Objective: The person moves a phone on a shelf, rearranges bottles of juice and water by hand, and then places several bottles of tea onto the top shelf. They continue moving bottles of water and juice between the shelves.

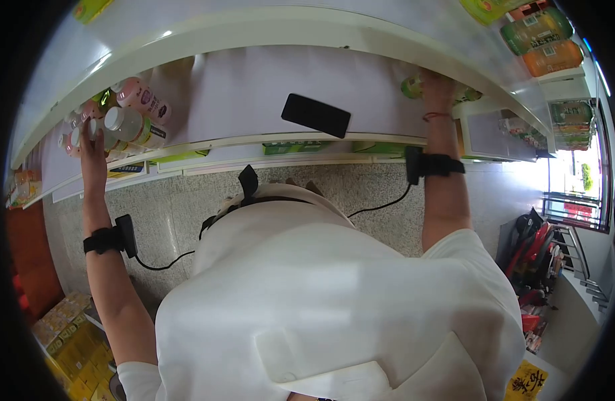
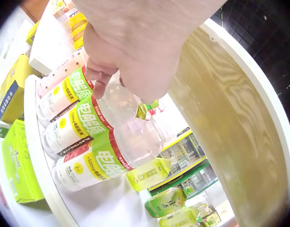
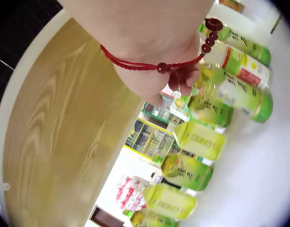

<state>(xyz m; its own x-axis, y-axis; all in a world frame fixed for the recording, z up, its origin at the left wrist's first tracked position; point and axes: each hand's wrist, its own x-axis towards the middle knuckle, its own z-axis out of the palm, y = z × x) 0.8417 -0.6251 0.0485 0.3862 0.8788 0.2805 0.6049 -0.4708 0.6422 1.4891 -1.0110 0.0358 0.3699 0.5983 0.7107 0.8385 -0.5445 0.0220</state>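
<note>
At the left of the shelf my left hand (image 1: 93, 152) reaches among drink bottles. In the left wrist view its curled fingers grip the top of a clear electrolyte drink bottle (image 2: 74, 124) with a green, white and red label; its cap is hidden under the hand. Similar bottles stand on both sides, one nearer bottle (image 2: 95, 163) fully in view. On the right, my right hand (image 1: 439, 92), a red beaded bracelet at its wrist, has its fingers curled at the neck of a green tea bottle (image 3: 242, 97). That neck is partly hidden by the fingers.
A black phone (image 1: 316, 115) lies mid-shelf. A pink bottle (image 1: 143, 100) stands beside the left group. Several green and yellow tea bottles (image 3: 187, 171) line the shelf by the right hand. An upper shelf edge (image 1: 254, 25) overhangs both hands; green boxes (image 2: 23, 161) sit lower down.
</note>
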